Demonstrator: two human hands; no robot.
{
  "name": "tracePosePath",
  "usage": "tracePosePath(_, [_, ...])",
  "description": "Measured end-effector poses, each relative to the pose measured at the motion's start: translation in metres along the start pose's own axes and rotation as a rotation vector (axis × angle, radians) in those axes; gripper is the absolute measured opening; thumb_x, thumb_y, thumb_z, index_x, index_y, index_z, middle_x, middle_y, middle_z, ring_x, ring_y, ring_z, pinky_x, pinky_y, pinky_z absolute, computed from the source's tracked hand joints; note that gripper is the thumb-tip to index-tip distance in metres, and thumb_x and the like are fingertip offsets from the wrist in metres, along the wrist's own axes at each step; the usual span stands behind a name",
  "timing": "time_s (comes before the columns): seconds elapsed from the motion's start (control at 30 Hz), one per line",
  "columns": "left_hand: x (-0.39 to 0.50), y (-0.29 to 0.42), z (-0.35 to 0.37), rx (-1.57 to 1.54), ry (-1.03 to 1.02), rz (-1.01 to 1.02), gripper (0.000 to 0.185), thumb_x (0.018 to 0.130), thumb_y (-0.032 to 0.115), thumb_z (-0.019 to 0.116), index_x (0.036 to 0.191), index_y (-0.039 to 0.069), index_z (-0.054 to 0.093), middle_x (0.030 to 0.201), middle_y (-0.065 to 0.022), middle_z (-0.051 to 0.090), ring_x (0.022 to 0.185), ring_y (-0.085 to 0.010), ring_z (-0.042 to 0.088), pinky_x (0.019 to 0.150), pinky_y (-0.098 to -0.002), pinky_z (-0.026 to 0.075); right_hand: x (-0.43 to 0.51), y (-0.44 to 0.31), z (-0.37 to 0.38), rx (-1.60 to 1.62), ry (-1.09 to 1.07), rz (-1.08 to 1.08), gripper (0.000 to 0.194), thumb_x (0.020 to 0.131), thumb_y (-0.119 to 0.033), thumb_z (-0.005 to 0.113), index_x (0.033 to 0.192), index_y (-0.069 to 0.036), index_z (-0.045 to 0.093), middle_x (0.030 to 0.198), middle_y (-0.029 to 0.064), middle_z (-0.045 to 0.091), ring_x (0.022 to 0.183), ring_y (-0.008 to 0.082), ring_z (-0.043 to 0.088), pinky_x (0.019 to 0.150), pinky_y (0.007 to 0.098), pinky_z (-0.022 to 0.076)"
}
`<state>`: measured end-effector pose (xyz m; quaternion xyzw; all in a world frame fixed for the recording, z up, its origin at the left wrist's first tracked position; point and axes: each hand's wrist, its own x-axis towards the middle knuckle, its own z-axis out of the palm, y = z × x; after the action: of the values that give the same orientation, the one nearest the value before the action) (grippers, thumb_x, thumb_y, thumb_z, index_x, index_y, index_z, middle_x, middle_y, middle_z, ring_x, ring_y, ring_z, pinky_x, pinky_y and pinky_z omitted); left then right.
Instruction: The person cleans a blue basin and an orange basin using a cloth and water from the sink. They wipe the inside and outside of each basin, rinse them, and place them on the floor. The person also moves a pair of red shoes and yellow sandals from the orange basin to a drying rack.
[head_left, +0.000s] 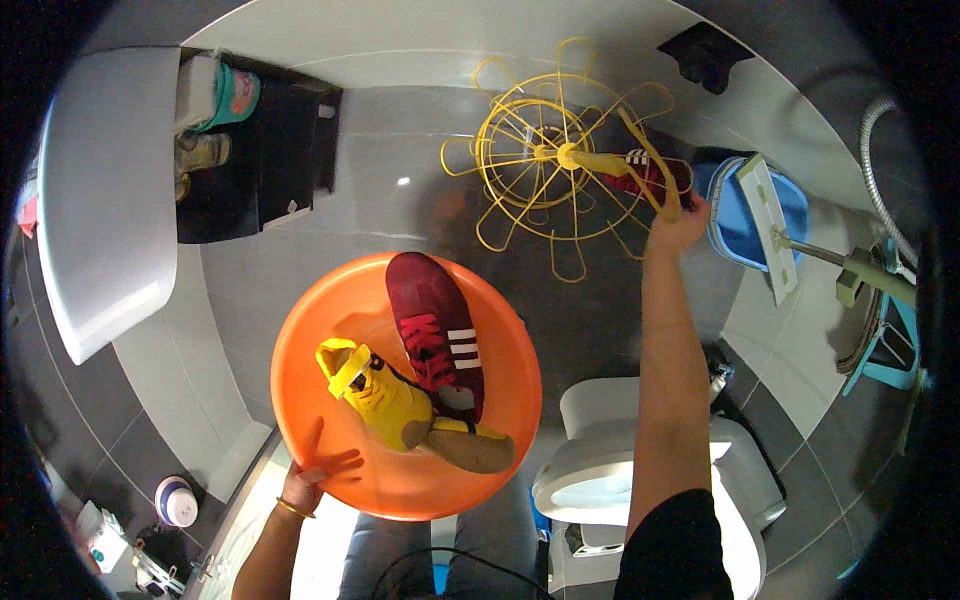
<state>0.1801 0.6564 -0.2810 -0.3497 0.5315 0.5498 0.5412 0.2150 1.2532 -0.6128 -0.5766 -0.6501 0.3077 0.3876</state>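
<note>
My left hand (304, 484) grips the near left rim of an orange plastic basin (300, 375), thumb over the edge and the other fingers hidden beneath. Inside lie a maroon sneaker (431, 300) with white stripes and red laces, and yellow shoes (390, 409) with tan soles, one partly covering the other. My right hand (679, 221) reaches far forward and is closed around the hooked handle of a yellow round wire drying rack (568, 156) with looped arms. Another maroon striped shoe (637, 176) shows behind the handle; whether it hangs on the rack cannot be told.
A blue bucket (724, 210) and a flat mop (769, 229) stand at the right. The white toilet (592, 487) is below my right arm. At the left are a pale washbasin (112, 187) and a dark shelf (225, 187) holding a teal container (236, 94).
</note>
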Motion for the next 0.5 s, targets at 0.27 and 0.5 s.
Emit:
tracePosePath(0.27, [-0.001, 0.000, 0.002, 0.021, 0.037, 0.006, 0.102, 0.067, 0.019, 0.064, 0.149, 0.027, 0.004, 0.125, -0.0337, 0.050, 0.111, -0.0457, 0.055, 0.091, -0.0545, 0.047, -0.003, 0.038, 0.036, -0.143, -0.208, -0.029, 0.046, 0.076, -0.026, 0.076, 0.106, 0.003, 0.056, 0.101, 0.0206, 0.062, 0.090, 0.0335, 0.059, 0.086, 0.0380, 0.0470])
tracePosePath(0.5, [-0.008, -0.001, 0.011, -0.055, 0.080, 0.015, 0.099, 0.062, 0.001, 0.052, 0.150, 0.021, 0.010, 0.127, -0.0306, 0.049, 0.114, -0.0476, 0.052, 0.096, -0.0573, 0.043, -0.008, 0.048, 0.025, -0.193, -0.544, -0.015, 0.050, 0.083, -0.014, 0.065, 0.127, 0.002, 0.047, 0.119, 0.0202, 0.057, 0.107, 0.0304, 0.057, 0.091, 0.0363, 0.0455])
